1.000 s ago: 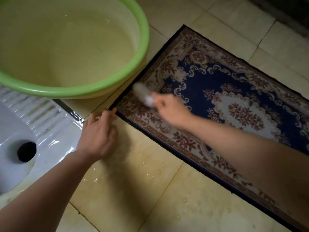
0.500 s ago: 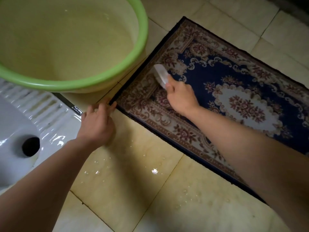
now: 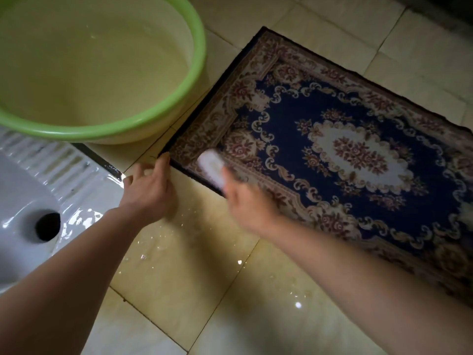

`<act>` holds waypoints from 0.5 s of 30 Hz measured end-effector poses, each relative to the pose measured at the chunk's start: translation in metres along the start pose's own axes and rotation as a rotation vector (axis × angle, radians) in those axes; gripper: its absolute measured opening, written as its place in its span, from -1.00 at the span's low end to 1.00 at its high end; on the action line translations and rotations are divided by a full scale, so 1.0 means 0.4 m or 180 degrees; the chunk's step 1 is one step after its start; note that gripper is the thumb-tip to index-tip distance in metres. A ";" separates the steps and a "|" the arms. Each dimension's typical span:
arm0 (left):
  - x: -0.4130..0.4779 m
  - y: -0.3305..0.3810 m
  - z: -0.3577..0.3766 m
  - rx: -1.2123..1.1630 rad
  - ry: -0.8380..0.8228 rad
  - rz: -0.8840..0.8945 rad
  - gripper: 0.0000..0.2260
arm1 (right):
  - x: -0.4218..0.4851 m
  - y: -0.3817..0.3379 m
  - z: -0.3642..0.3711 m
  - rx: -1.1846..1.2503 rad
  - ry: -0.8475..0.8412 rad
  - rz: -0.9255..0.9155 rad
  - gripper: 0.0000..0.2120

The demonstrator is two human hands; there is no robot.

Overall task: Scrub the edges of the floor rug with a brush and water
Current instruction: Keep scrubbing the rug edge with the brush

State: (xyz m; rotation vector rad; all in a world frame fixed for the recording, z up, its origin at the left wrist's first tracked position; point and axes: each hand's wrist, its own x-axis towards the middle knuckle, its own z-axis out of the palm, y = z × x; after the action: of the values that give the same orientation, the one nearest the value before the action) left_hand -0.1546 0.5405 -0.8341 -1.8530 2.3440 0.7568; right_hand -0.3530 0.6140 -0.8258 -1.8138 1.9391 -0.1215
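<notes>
A small blue floor rug (image 3: 340, 149) with a beige and red floral border lies on wet beige tiles. My right hand (image 3: 247, 201) grips a white brush (image 3: 212, 168) and holds it on the rug's near border, close to the near left corner; both are blurred by motion. My left hand (image 3: 149, 187) rests on the tile with its fingers touching that corner of the rug. A green-rimmed basin (image 3: 163, 116) of cloudy water stands to the left of the rug.
A white squat toilet pan (image 3: 28, 201) with a dark drain hole lies at the left, right beside my left hand. Water drops and puddles shine on the floor tiles (image 3: 194, 272) in front of the rug.
My right hand has pulled the brush from the rug's left border down toward me to the near border by the corner. My left hand stays at the corner.
</notes>
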 end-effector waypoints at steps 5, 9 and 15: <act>-0.046 0.028 0.007 -0.0054 0.0060 -0.0059 -0.49 | -0.100 0.012 0.043 0.2090 -0.0189 0.0439 -0.59; -0.092 0.095 0.034 0.0319 -0.0099 0.0347 -0.47 | -0.154 0.078 0.012 0.2430 0.0340 0.1032 -0.56; -0.137 0.280 0.109 0.0732 -0.0425 0.1175 -0.49 | -0.284 0.173 -0.003 0.2236 0.0604 0.1424 -0.44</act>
State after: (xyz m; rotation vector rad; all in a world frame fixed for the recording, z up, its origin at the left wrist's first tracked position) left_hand -0.2542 0.6254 -0.8159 -1.2594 2.5869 0.5834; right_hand -0.4161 0.7311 -0.8192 -0.9253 2.0232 -0.7395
